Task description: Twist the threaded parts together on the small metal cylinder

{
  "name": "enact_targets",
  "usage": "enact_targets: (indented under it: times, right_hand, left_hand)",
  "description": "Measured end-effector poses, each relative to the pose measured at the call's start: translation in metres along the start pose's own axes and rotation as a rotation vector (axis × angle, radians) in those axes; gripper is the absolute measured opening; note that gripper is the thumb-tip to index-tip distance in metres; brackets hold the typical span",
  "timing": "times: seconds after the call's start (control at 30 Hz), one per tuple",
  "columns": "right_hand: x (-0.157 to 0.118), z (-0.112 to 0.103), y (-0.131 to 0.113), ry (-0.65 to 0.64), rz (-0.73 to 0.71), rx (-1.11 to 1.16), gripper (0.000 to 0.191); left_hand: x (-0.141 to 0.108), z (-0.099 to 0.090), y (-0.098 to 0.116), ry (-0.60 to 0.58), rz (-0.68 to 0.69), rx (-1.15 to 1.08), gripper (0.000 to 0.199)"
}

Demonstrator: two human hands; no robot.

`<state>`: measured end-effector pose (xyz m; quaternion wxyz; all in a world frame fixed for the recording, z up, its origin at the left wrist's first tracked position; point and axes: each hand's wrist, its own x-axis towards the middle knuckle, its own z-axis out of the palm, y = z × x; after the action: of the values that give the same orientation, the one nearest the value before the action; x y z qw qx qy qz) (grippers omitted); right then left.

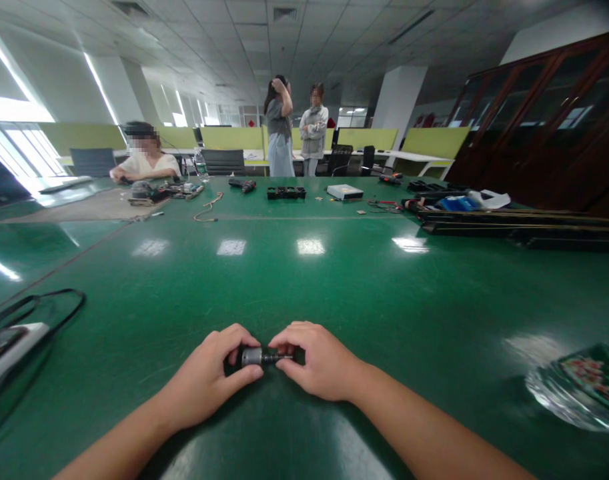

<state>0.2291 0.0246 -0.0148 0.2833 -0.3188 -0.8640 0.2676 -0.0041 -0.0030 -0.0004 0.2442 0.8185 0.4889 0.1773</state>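
Observation:
A small electric motor [253, 357], a silvery cylinder with a dark, narrower front part and a thin shaft, lies sideways just over the green table [294, 287]. Around its cylinder, my left hand [211, 373] is closed with thumb and fingers. My right hand [317, 360] pinches the narrow shaft end from the other side. The fingers hide part of both ends. Whether the motor rests on the tabletop I cannot tell.
At left lies a white power strip [14, 353] with a black cable [74, 293]. A clear glass dish [579, 393] stands at right. Farther back are a power drill [243, 185], a black case [286, 193], a white box [345, 192] and long dark strips [484, 223]. One person sits; two stand behind.

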Motion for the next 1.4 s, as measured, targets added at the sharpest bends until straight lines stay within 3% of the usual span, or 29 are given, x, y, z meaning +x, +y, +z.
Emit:
enact_targets:
  times: [0.3,0.77,1.4]
  right_hand:
    - [-0.0008,0.0006,0.0002,0.004,-0.048,-0.052,0.012]
    - [0.0,0.0056,0.0007,-0.012,-0.109,-0.155,0.014]
    - [0.0009,0.0054,0.0023,0.025,-0.051,-0.079,0.015]
  left_hand:
    - [0.0002,-0.0012,0.001,-0.02,-0.001,0.024,0.018]
    - [-0.0005,-0.0006,0.0027,-0.01,0.001,-0.001,0.019]
    - [-0.0024,-0.0034,0.0034,-0.035,-0.003,-0.018,0.018]
